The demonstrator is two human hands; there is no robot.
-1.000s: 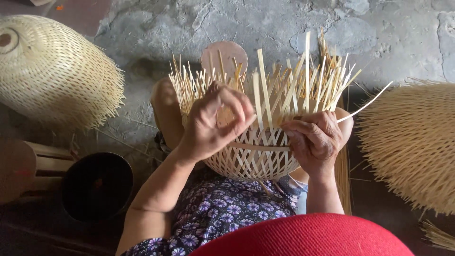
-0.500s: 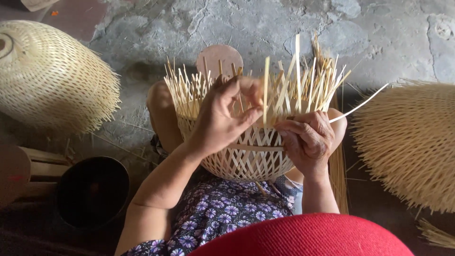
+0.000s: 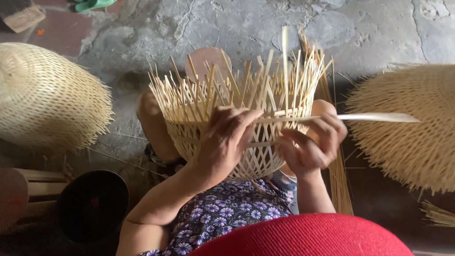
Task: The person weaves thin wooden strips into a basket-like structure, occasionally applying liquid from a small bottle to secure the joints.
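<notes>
A half-woven bamboo basket sat in our lap, its upright splints still loose. We judged a horizontal strip was being threaded: our left hand pinched it against the uprights, our right hand curled round it. Next came alternating passes, pulled snug. Stiff, pale woven domes flanked us.

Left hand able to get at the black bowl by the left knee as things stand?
Probably yes: the left hand rests on the half-woven basket, and the black bowl sits low beside that arm with nothing between.
</notes>
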